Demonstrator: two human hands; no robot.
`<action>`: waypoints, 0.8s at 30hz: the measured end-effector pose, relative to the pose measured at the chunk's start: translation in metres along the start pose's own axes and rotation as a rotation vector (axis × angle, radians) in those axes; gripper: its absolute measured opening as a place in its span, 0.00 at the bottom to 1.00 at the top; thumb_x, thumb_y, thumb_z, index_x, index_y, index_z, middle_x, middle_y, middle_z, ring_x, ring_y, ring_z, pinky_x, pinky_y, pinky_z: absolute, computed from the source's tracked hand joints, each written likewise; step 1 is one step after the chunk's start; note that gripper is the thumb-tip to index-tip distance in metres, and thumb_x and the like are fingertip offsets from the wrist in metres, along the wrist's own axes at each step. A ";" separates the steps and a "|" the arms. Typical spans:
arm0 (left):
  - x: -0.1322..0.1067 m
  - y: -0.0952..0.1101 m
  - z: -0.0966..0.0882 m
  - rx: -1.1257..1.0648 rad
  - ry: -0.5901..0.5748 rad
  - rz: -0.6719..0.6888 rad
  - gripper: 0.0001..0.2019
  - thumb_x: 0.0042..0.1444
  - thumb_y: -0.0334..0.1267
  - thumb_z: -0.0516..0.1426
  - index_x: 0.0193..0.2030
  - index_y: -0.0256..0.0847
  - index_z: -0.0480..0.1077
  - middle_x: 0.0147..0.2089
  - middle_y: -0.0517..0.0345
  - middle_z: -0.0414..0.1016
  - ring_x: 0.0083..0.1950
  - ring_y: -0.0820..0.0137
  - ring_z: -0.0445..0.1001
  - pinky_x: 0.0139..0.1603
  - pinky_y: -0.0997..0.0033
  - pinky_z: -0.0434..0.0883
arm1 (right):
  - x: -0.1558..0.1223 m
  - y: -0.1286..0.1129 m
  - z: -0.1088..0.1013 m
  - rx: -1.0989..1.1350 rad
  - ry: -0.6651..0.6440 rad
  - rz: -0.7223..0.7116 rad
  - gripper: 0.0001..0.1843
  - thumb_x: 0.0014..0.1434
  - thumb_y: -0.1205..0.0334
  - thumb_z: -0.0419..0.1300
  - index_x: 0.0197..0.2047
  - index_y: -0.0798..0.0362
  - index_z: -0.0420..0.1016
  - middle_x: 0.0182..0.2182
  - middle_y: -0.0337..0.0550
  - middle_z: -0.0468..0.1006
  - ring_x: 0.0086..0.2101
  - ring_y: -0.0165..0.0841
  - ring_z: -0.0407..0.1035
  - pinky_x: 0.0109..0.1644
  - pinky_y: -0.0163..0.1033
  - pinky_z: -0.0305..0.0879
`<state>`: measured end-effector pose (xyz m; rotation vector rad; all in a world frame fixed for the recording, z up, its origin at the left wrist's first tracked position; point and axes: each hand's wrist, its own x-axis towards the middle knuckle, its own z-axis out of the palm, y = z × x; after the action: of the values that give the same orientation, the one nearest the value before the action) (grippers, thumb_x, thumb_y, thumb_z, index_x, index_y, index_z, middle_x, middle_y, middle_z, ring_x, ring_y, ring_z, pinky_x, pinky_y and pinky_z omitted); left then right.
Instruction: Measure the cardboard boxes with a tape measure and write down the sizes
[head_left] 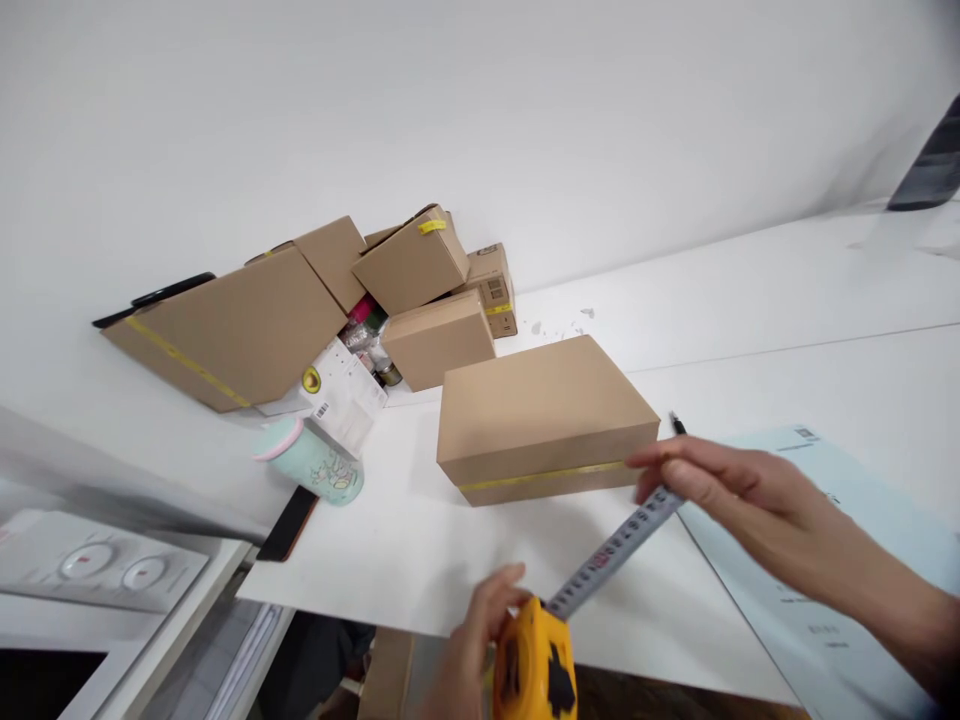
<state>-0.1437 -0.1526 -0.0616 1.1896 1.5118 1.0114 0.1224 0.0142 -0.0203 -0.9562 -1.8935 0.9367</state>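
Observation:
My left hand (pixel 472 640) is closed around the yellow and black case of a tape measure (pixel 534 660), near the table's front edge. From the case the metal blade (pixel 611 550) runs up and to the right. My right hand (pixel 742 500) pinches the blade's free end between thumb and fingers; the end itself is hidden. Those fingertips are at the right front corner of a closed brown cardboard box (pixel 547 410) with yellow tape along its front side. Whether they touch the box, I cannot tell.
Several cardboard boxes (pixel 412 265) are stacked against the wall at back left. A mint tumbler (pixel 319 465) stands near the table's left edge. Light blue paper (pixel 825 540) and a black pen (pixel 678 424) lie at right. A white appliance with dials (pixel 97 570) is at lower left.

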 end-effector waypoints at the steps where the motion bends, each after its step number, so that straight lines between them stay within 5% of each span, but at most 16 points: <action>1: 0.005 0.007 -0.003 0.020 0.008 0.055 0.40 0.45 0.39 0.70 0.66 0.56 0.65 0.58 0.52 0.74 0.58 0.53 0.73 0.59 0.58 0.68 | -0.002 -0.001 0.007 -0.017 -0.038 -0.042 0.18 0.66 0.42 0.54 0.43 0.39 0.82 0.35 0.43 0.85 0.35 0.42 0.80 0.37 0.48 0.78; 3: 0.019 0.025 -0.008 0.092 -0.007 0.191 0.48 0.41 0.36 0.72 0.69 0.53 0.59 0.61 0.49 0.71 0.62 0.51 0.70 0.61 0.56 0.67 | -0.002 -0.008 0.024 -0.046 -0.080 -0.131 0.16 0.67 0.47 0.54 0.44 0.40 0.82 0.40 0.43 0.86 0.39 0.42 0.80 0.41 0.46 0.78; 6: 0.046 0.057 -0.008 0.229 -0.072 0.396 0.46 0.45 0.38 0.71 0.70 0.48 0.56 0.60 0.45 0.71 0.62 0.51 0.71 0.62 0.54 0.68 | 0.006 -0.023 0.046 -0.058 -0.104 -0.250 0.18 0.69 0.51 0.51 0.50 0.42 0.81 0.43 0.45 0.85 0.43 0.41 0.79 0.45 0.47 0.77; 9: 0.072 0.084 -0.008 0.364 -0.085 0.609 0.45 0.47 0.40 0.71 0.70 0.48 0.54 0.60 0.47 0.71 0.61 0.53 0.72 0.60 0.56 0.70 | 0.017 -0.034 0.047 -0.036 -0.055 -0.294 0.21 0.71 0.50 0.49 0.56 0.46 0.78 0.48 0.48 0.83 0.47 0.41 0.78 0.48 0.47 0.76; 13: 0.107 0.106 -0.015 0.581 0.111 0.753 0.35 0.52 0.40 0.67 0.65 0.48 0.58 0.60 0.49 0.71 0.59 0.57 0.73 0.58 0.58 0.71 | 0.020 -0.019 0.012 -0.114 0.386 -0.167 0.17 0.68 0.48 0.53 0.47 0.49 0.77 0.39 0.47 0.83 0.37 0.39 0.77 0.39 0.43 0.73; 15: 0.126 0.109 -0.020 0.667 0.173 0.744 0.30 0.53 0.39 0.65 0.62 0.47 0.61 0.59 0.51 0.72 0.57 0.59 0.74 0.56 0.59 0.72 | 0.020 0.009 -0.011 -0.204 0.652 0.015 0.15 0.65 0.46 0.57 0.36 0.48 0.72 0.31 0.44 0.79 0.28 0.37 0.73 0.33 0.43 0.69; 16: 0.135 0.110 -0.022 0.700 0.185 0.727 0.29 0.53 0.38 0.65 0.60 0.47 0.62 0.58 0.52 0.73 0.55 0.60 0.75 0.55 0.59 0.72 | 0.020 0.027 -0.022 -0.262 0.671 0.132 0.15 0.63 0.45 0.58 0.34 0.48 0.69 0.29 0.43 0.78 0.26 0.37 0.71 0.32 0.43 0.67; 20: 0.166 0.104 -0.022 0.810 0.198 0.640 0.27 0.53 0.39 0.64 0.59 0.46 0.63 0.56 0.54 0.75 0.53 0.60 0.75 0.51 0.60 0.73 | 0.018 0.103 -0.046 -0.583 0.329 0.547 0.14 0.63 0.46 0.56 0.33 0.47 0.63 0.28 0.45 0.79 0.24 0.39 0.69 0.29 0.44 0.59; 24: 0.186 0.102 -0.019 0.923 0.201 0.675 0.24 0.55 0.38 0.63 0.58 0.45 0.64 0.56 0.53 0.76 0.54 0.59 0.75 0.52 0.57 0.73 | 0.016 0.143 -0.036 -0.726 0.127 0.628 0.19 0.63 0.39 0.52 0.38 0.47 0.63 0.26 0.44 0.79 0.26 0.42 0.70 0.29 0.43 0.57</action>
<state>-0.1583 0.0479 0.0085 2.4224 1.8493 0.8551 0.1862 0.0995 -0.1228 -2.0694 -1.8701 0.4701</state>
